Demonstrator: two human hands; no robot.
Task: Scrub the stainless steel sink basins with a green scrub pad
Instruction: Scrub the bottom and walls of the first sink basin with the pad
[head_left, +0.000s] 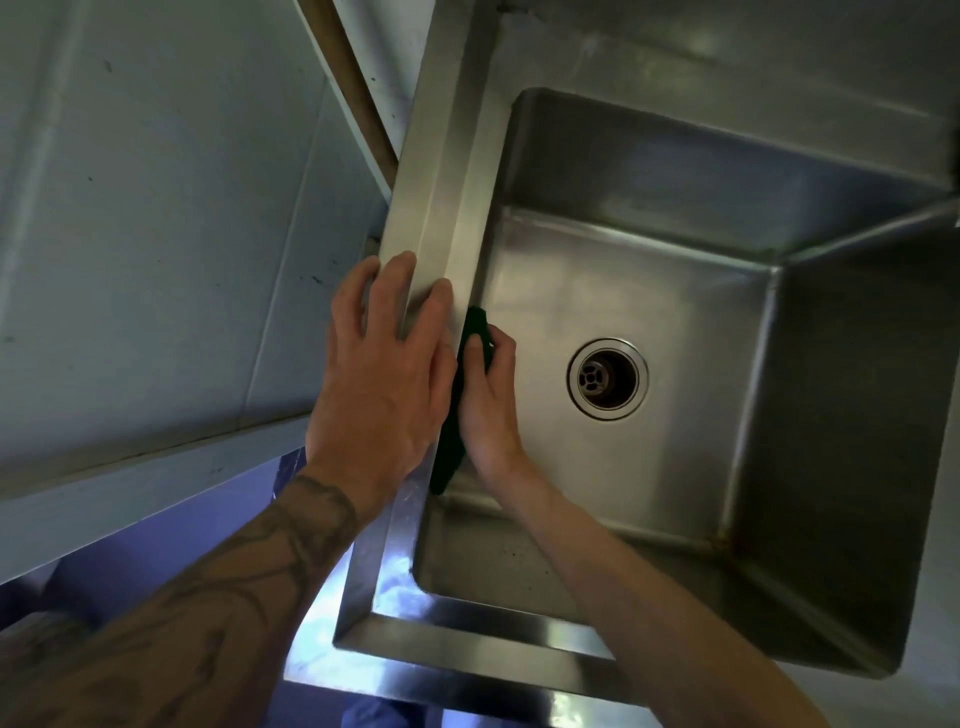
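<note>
Head view: right hand (485, 410) presses green scrub pad (457, 415) flat against the basin's (649, 291) left wall, left hand (384, 374) splayed on sink rim (441, 208); keep firm, overlapping strokes down to the corner.

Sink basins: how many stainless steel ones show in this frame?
1. The stainless steel sink basin fills the right of the head view, its round drain mid-floor. Any further basin would lie outside the frame.

The right hand (485, 410) presses the green pad (457, 410) against the left wall of the sink (675, 291), while the left hand (384, 374) rests flat on its rim.
</note>
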